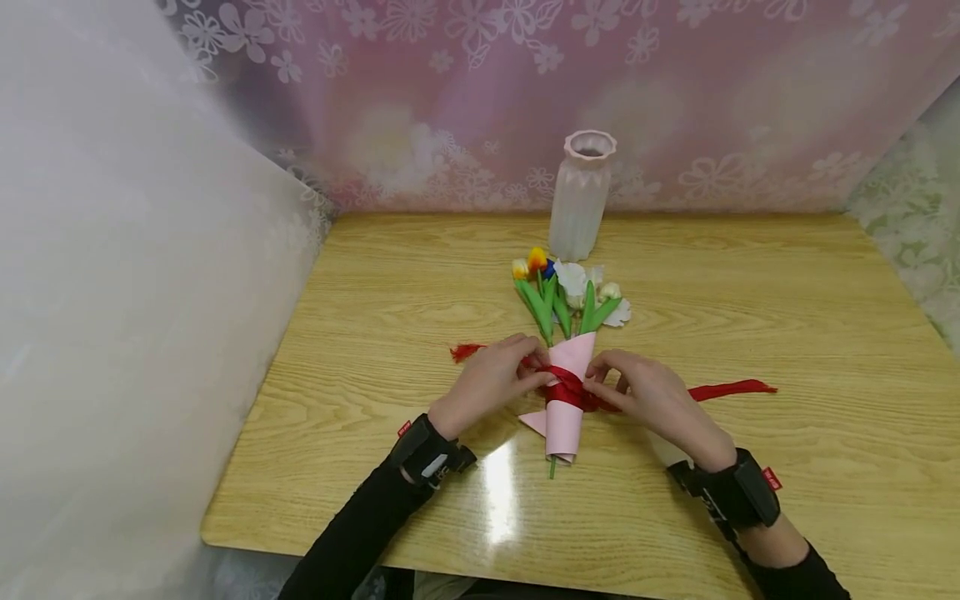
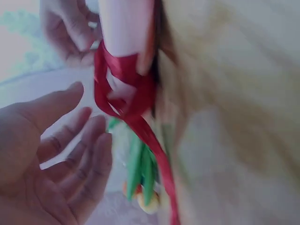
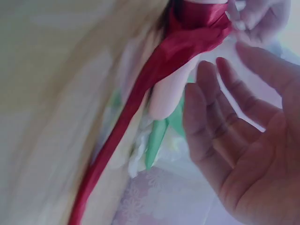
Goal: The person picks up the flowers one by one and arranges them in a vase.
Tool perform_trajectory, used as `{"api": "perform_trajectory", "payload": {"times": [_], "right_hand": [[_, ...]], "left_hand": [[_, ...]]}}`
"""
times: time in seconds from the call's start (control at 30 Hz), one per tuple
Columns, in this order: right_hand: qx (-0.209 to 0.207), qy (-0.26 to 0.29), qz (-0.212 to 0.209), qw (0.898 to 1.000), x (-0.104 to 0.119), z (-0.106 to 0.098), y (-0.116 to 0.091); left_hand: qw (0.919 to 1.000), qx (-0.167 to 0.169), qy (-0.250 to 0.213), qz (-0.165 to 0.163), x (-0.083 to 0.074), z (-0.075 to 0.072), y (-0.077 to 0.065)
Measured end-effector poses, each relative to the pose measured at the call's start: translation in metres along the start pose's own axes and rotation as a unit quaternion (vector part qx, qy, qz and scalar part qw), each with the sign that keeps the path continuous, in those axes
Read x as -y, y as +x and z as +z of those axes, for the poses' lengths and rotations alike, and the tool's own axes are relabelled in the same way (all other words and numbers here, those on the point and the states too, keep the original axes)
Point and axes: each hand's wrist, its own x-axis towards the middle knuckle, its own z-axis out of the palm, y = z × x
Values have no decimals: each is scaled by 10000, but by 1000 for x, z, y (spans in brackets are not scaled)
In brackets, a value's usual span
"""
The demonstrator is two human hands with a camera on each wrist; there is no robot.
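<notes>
A bouquet of artificial tulips and white flowers (image 1: 572, 282) lies on the table, its lower part rolled in pink paper (image 1: 564, 427). Around the paper's middle runs a red ribbon (image 1: 564, 393), crossed over itself at the front, as the left wrist view shows with a loop of ribbon (image 2: 125, 110). My left hand (image 1: 497, 375) is at the wrap's left side, thumb and fingers apart beside the loop. On the other side, my right hand (image 1: 647, 390) has its fingers bent loosely near the ribbon (image 3: 154, 70), with a gap between thumb and fingertips.
A pale ribbed vase (image 1: 581, 200) stands upright behind the flowers. One ribbon tail (image 1: 735, 388) stretches right across the wooden table (image 1: 360, 300); a frayed red end (image 1: 467, 352) shows at left. A pink floral curtain (image 1: 450, 108) hangs behind.
</notes>
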Motion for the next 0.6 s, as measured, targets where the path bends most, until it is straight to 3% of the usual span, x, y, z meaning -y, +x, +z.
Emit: {"api": "perform_trajectory", "payload": {"times": [0.17,0.33,0.43,0.6], "right_hand": [[-93,-225,-530,9983,8,6,7],[-61,-404,-410,9983,8,9,8],[-37,-322,-86,9994,3,4,4],[77,-442,795,9958,-11,-9,-7]], "left_hand": [[9975,118,539,448,-11,5,13],[9936,263,949,555,-12,11,15],[9954,120,869,376,-8,9,13],[9968,-156,711,-329,8,-2,0]]}}
